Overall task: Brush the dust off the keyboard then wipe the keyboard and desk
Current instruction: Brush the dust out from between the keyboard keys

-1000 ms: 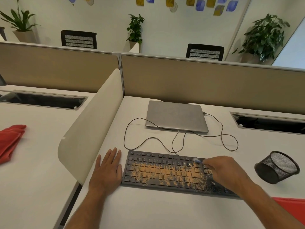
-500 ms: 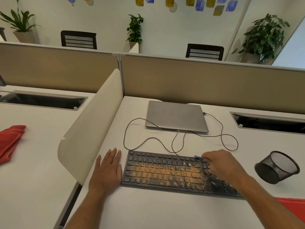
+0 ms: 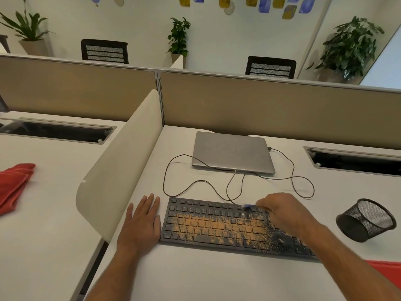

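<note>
A dark keyboard (image 3: 208,224) lies on the white desk (image 3: 195,274), its middle rows coated with orange dust. My right hand (image 3: 284,213) hovers over the keyboard's right part and grips a small blue brush (image 3: 248,206), whose tip shows at the top key row. Most of the brush is hidden inside my fingers. My left hand (image 3: 141,222) rests flat on the desk, fingers straight, right beside the keyboard's left edge. A red cloth (image 3: 386,270) peeks out at the bottom right behind my right forearm.
A closed grey laptop (image 3: 232,153) sits behind the keyboard, its thin cable (image 3: 191,183) looping across the desk. A black mesh cup (image 3: 366,220) lies tipped at the right. A cream divider (image 3: 117,174) borders the left; another red cloth (image 3: 13,185) lies on the neighbouring desk.
My right hand has slid with the brush from the keyboard's middle rows back toward the top row. My left hand has stayed put.
</note>
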Motion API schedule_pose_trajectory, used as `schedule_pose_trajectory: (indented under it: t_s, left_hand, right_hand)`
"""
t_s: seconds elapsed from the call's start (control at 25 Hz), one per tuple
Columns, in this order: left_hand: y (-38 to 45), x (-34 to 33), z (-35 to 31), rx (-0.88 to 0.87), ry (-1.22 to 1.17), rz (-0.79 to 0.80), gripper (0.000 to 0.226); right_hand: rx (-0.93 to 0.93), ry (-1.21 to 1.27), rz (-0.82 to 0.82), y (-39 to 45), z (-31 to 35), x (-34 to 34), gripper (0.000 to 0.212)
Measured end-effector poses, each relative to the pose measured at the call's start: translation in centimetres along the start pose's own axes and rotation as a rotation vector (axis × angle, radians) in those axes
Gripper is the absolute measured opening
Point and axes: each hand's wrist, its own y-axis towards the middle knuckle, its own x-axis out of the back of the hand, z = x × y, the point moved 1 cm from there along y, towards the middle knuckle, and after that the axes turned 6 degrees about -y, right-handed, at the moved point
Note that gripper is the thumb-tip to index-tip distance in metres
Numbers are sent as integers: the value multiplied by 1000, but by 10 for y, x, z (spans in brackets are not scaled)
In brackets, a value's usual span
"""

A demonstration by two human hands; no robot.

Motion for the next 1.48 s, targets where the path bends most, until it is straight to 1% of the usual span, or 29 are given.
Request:
schedule_pose_trajectory:
  t_s: [0.12,0.2,0.32,0.36,0.4,0.48,0.56,0.6,0.68,0.76,0.8,0.92,0.96,1.0,1.08,1.12,1.16,1.24,1.28,1.32,1.4,1.48]
  left_hand:
    - [0,0,0,-3,7,2,76]
    - [0,0,0,-3,-3,0,76]
    - [0,0,1,0,-2,4,76]
    - [0,1,0,1,4,8,77]
    - [0,1,0,2,9,10,77]
    - [0,2,-1,3,7,7,78]
    - [-1,3,-2,5,-4,-3,78]
    - [-1,3,-2,4,-1,-1,78]
    - [-1,3,-3,3,7,7,79]
    - [0,3,-3,4,2,3,79]
    - [0,3,-3,4,-2,2,79]
    - [0,4,-4,4,1,15,80]
    - [0,4,-4,4,10,21,80]
    - [0,4,-4,4,11,22,81]
    - [-1,4,-4,5,1,10,80]
    - [-2,5,-3,5,0,8,80]
    - [-2,5,-3,5,1,6,80]
    - [-1,5,-3,4,9,10,80]
    - [-1,4,-4,4,15,13,80]
    - [0,4,-4,3,17,15,80]
    - [0,4,-3,1,14,16,80]
    - [-1,4,-3,0,11,13,80]
  right_hand:
    - [-92,-108,61,-6,-14,3,32]
    - [-134,-87,50,-10,-24,5,31]
    - [-159,84,-149,-14,-31,4,25]
    - [-159,110,-177,-15,-30,2,24]
    - [-157,107,-162,-17,-28,-1,24]
    - [-151,86,-75,-22,-26,-8,23]
    - [-147,133,-55,-28,-30,-9,20]
    - [-150,174,-75,-30,-32,-6,19]
    - [-145,228,-172,-34,-32,-2,20]
    - [-134,212,-264,-36,-30,-5,18]
    - [-137,192,-266,-35,-29,-8,18]
    - [-155,182,-140,-36,-29,-12,18]
    - [-158,203,-137,-36,-30,-10,18]
    - [-163,233,-179,-36,-30,-6,17]
    - [-173,245,-316,-36,-32,-2,16]
    - [-176,212,-337,-36,-32,-3,16]
    - [-177,162,-308,-34,-32,-6,16]
    - [-168,118,-168,-34,-33,-12,17]
    - [-152,143,-137,-34,-33,-13,17]
    - [-135,185,-146,-35,-35,-12,17]
    - [-121,273,-226,-38,-35,-8,17]
    - [-129,303,-318,-40,-35,-6,17]
